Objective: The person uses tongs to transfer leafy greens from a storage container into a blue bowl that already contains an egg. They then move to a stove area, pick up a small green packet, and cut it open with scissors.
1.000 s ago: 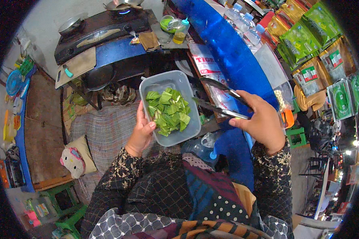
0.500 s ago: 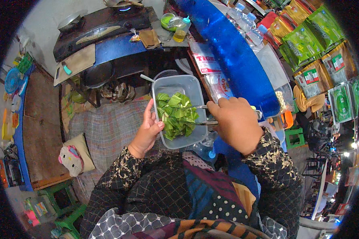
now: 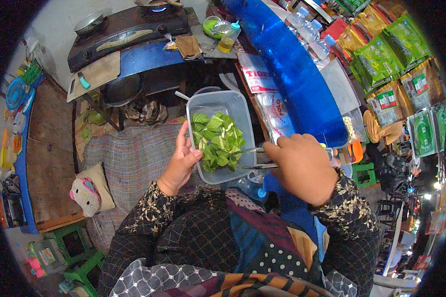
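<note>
My left hand (image 3: 182,161) grips the left rim of a grey rectangular plastic tub (image 3: 218,103), thumb over the edge. Cut green leaves (image 3: 217,141) fill the near half of the tub. My right hand (image 3: 302,166) is closed around metal tongs (image 3: 247,157), whose tips reach into the leaves from the right. The tub is held out in front of my body, above a blue counter edge.
A long blue counter (image 3: 287,69) runs along the right, with water bottles (image 3: 309,32) and hanging snack packets (image 3: 391,69) beyond. A black gas stove (image 3: 129,27) stands at the back. A checked mat (image 3: 129,158) and a white cat-shaped cushion (image 3: 89,190) lie left.
My right hand moved left from the counter to the tub, and now holds tongs in the leaves. The tub shifted slightly right; my left hand stayed on its rim.
</note>
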Demonstrator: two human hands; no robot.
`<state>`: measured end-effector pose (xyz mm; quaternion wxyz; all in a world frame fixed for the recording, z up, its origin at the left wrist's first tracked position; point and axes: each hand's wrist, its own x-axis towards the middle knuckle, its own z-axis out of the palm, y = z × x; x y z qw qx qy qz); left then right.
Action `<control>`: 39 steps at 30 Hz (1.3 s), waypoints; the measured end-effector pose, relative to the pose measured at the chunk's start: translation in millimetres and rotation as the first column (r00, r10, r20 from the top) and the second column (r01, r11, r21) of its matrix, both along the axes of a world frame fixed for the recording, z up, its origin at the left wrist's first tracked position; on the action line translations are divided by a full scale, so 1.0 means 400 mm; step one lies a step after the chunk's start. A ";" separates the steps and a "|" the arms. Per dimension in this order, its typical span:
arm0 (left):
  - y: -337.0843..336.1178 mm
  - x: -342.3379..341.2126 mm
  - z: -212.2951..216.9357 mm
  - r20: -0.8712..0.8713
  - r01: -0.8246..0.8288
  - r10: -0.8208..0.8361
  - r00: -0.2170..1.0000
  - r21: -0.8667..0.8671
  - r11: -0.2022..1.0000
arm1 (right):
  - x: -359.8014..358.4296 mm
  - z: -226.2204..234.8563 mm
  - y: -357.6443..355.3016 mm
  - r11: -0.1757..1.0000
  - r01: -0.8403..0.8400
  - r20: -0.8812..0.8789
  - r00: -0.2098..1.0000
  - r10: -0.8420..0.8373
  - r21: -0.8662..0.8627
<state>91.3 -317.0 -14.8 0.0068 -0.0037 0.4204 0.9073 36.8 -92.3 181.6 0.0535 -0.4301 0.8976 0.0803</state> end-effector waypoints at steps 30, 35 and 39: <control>-0.025 -0.011 0.035 0.037 0.070 -0.070 0.997 -0.023 0.997 | -0.037 -0.020 -0.059 0.978 -0.148 -0.007 0.989 0.149 -0.147; -0.032 -0.004 0.020 0.029 0.034 -0.034 0.999 -0.015 0.999 | -0.066 0.026 -0.036 0.986 0.014 0.062 0.998 -0.004 -0.164; -0.043 -0.001 0.003 0.036 0.031 -0.031 0.999 0.010 0.999 | -0.077 0.048 -0.024 0.969 0.142 0.112 0.986 -0.121 -0.202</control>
